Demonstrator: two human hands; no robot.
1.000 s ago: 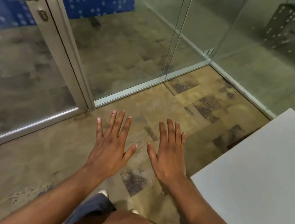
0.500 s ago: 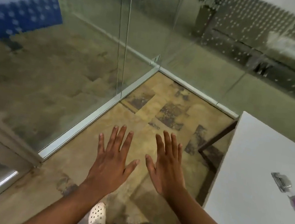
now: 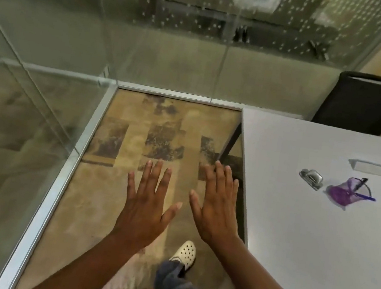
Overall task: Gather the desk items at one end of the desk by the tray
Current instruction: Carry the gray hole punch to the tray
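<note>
Fingers (image 3: 155, 176) of both hands are spread flat, holding nothing, out over the carpet: left hand (image 3: 143, 208), right hand (image 3: 218, 212) beside the tabletop (image 3: 294, 232). Since a second ago the view has swung right, revealing a stapler (image 3: 311, 178), purple cup (image 3: 346, 193) and white box (image 3: 372, 168) well apart from the hands. Gathering can begin; no tray shows yet.

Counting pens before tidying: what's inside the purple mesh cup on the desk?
The purple mesh cup lies tipped on the desk, with a blue pen and a black pen sticking out. Anything deeper is blurred.
</note>
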